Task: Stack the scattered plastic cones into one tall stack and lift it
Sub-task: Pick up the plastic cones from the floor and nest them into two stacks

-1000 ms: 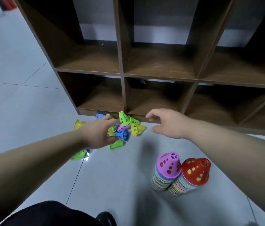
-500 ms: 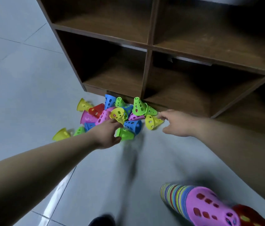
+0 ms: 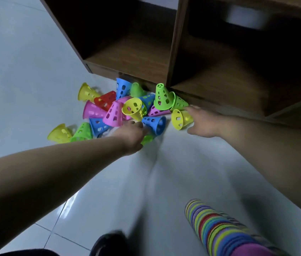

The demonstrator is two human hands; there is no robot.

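Head view: since half a second ago the camera has dropped closer and both hands have closed on the pile of small perforated plastic cones [image 3: 123,109]. The pile lies on the pale tiled floor [image 3: 25,61] against the bottom front edge of the brown wooden shelf unit [image 3: 171,52]. Right hand [image 3: 203,122], earlier just beside the toppled yellow cone [image 3: 180,119], now touches it with fingers spread and straight; nothing gripped. Left hand [image 3: 131,134] sits at the pile's near edge over a lime-green cone [image 3: 146,139], beside a blue cone [image 3: 155,123]; fingers hidden behind the knuckles, so its grip cannot be told. Judgement: gathering is about to start. Cones are yellow, green, blue, pink and red, mostly tipped on their sides; one green stands upright, a few lie apart at left. Striped stack of nested cones [image 3: 216,230] shows near right, blurred, well apart from the pile.
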